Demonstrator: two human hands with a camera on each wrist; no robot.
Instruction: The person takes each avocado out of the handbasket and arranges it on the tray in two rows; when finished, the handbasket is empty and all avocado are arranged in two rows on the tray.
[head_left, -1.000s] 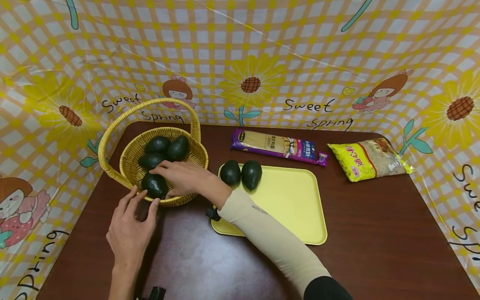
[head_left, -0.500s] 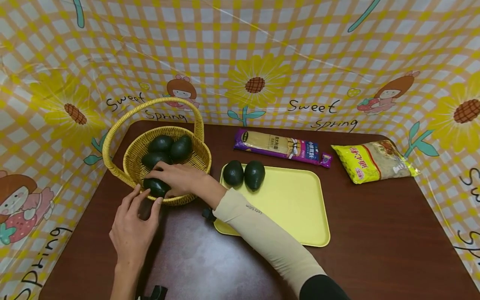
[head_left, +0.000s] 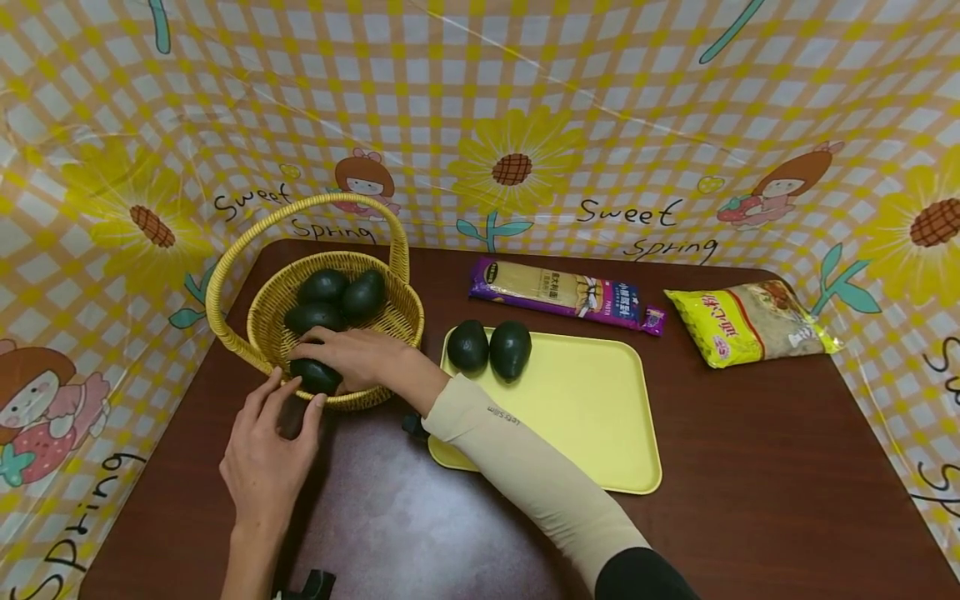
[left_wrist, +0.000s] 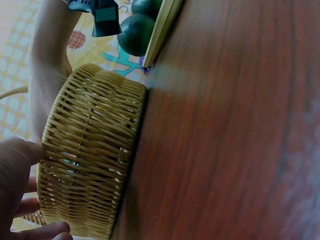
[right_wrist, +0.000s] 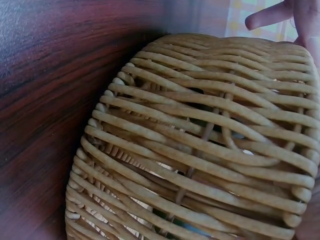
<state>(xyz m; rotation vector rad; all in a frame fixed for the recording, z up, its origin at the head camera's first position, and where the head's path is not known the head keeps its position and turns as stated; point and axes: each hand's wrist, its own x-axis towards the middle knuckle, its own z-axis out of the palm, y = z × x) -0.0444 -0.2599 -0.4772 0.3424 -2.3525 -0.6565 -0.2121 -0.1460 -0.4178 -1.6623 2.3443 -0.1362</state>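
A woven yellow basket (head_left: 408, 321) with a tall handle stands at the left and holds several dark green avocados. My right hand (head_left: 358, 357) reaches over its right side and grips the front avocado (head_left: 313, 377), fingers curled over the top; the thumb is mostly hidden. At the front of the rim rests my left hand (head_left: 273, 450), its fingers and thumb spread and touching the edge. Three other avocados (head_left: 365, 297) lie behind the gripped one. Two more avocados (head_left: 510, 352) sit side by side on a yellow tray (head_left: 577, 417). The basket's woven wall (right_wrist: 200, 150) fills the right wrist view.
Behind the tray lies a purple pasta packet (head_left: 555, 290). A yellow food bag (head_left: 750, 323) is at the far right. Checked floral cloth (head_left: 495, 83) walls in the back and sides of the brown table (head_left: 765, 467). My right forearm crosses the tray's left front corner.
The front avocado has turned and tilted under my right hand, now lying flatter near the rim. My left hand keeps its place at the basket. The head view has shifted slightly.
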